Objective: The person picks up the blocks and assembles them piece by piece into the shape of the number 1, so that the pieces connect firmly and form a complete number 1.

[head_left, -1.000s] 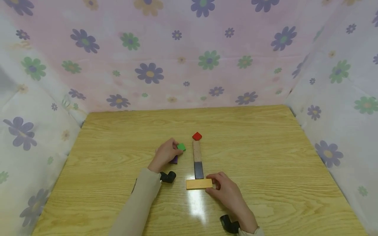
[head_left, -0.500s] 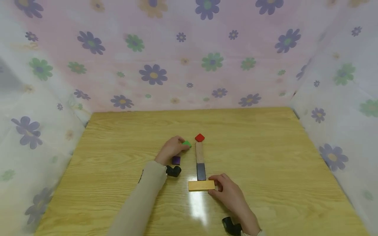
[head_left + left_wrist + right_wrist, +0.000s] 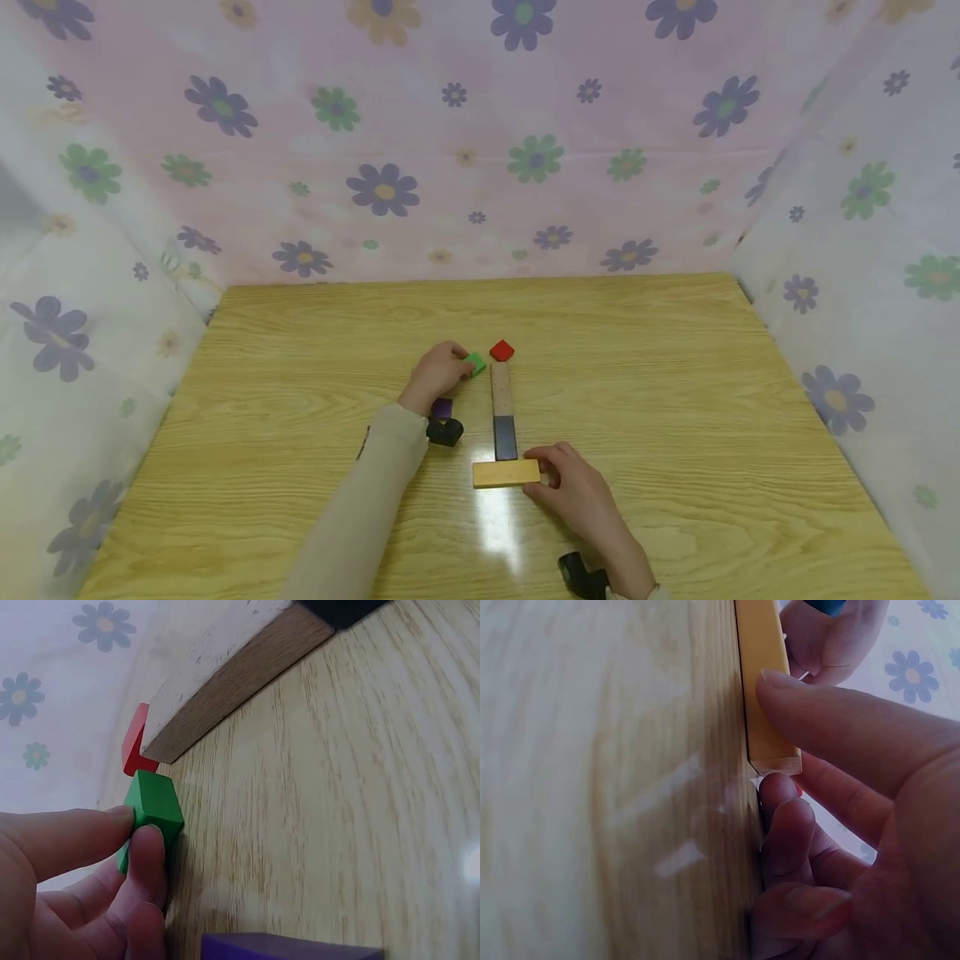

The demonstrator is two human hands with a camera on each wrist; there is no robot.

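My left hand (image 3: pixel 438 371) pinches a small green block (image 3: pixel 157 802) between thumb and fingers, left of the far end of a row of blocks. That row runs away from me: a yellow block (image 3: pixel 506 473) lying crosswise, a black block (image 3: pixel 506 437), a bare wooden block (image 3: pixel 500 389), then a red angular block (image 3: pixel 502 351). My right hand (image 3: pixel 573 483) holds the right end of the yellow block, its thumb (image 3: pixel 780 694) along the near side. In the left wrist view the green block is close to the wooden block's end and the red block.
A purple block (image 3: pixel 442 408) lies on the wood-grain table (image 3: pixel 637 375), partly hidden by the left wrist's black camera mount (image 3: pixel 446 432). Another black mount (image 3: pixel 581 575) is on the right wrist. Flower-patterned cloth (image 3: pixel 450 167) encloses the table's back and sides.
My left hand has moved right and slightly away from me with the green block, closer to the row's far end. My right hand stays at the yellow block.
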